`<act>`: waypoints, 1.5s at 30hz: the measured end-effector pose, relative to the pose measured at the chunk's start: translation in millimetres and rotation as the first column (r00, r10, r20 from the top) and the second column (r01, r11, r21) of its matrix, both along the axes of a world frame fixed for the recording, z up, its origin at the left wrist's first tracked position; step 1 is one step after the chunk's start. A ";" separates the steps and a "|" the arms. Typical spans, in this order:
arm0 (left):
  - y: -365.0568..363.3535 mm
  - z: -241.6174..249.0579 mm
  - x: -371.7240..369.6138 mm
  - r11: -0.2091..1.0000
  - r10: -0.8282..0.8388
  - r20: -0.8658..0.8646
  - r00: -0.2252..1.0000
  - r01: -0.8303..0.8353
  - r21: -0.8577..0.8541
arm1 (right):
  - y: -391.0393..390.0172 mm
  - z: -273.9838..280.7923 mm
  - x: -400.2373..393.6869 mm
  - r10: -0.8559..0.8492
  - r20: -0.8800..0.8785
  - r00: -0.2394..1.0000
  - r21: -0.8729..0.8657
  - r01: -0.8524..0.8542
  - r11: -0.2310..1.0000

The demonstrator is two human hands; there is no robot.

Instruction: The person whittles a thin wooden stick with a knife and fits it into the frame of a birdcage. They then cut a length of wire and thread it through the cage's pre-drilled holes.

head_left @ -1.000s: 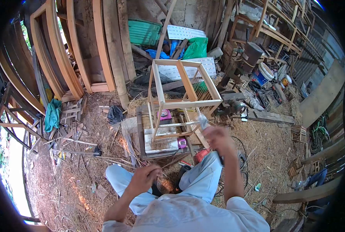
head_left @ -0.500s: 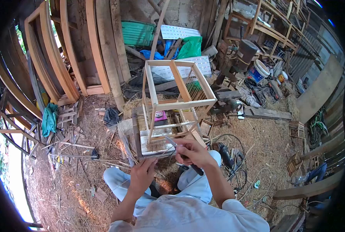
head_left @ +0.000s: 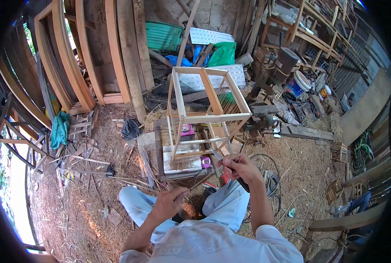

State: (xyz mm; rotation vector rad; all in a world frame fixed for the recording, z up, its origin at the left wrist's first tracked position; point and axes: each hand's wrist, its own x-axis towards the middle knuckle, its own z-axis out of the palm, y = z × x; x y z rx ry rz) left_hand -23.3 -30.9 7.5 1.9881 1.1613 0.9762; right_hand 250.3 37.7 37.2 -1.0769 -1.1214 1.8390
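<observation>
My right hand is closed round a knife, its blade pointing up and left toward the wooden frame. Lower and to the left, my left hand pinches a thin stick that slants up toward the knife. In front of both hands stands an open box-like wooden frame with thin slats on its right side. It rests on a low wooden board. Two pink objects lie within the frame's footprint, one farther back, the other near its front edge.
Curved wooden door-like frames lean at the left. A green cloth hangs below them. Cables and a power tool lie right of my knee. Buckets and scrap stand at the back right. Shavings cover the ground.
My right hand has moved up and right with the knife, away from my left hand. My left hand has shifted slightly right and down. The view has shifted, and the nearer pink object is now uncovered.
</observation>
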 end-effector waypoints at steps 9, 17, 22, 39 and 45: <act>-10.5 7.9 -69.2 0.952 0.244 -0.114 0.963 -0.261 -0.163 | 10.4 28.2 90.8 -0.559 0.138 0.817 0.209 0.528 0.823; 2.4 -0.1 -33.7 0.958 0.220 0.097 0.971 -0.196 -0.208 | -8.0 -35.7 -5.1 -0.455 0.506 0.732 0.644 0.030 0.764; -2.0 3.2 -33.8 0.948 0.232 0.141 0.963 -0.190 -0.257 | -8.8 -20.1 -31.9 -0.546 0.596 0.589 0.758 -0.187 0.625; 1.5 5.2 -22.2 0.995 0.083 0.025 0.996 -0.082 -0.062 | -1.1 6.6 -47.4 0.244 0.110 0.963 0.109 -0.256 0.960; -9.3 1.6 -40.2 0.983 0.058 0.084 0.995 -0.042 -0.180 | 11.7 -14.7 -3.3 -0.209 0.189 0.959 0.132 0.186 0.974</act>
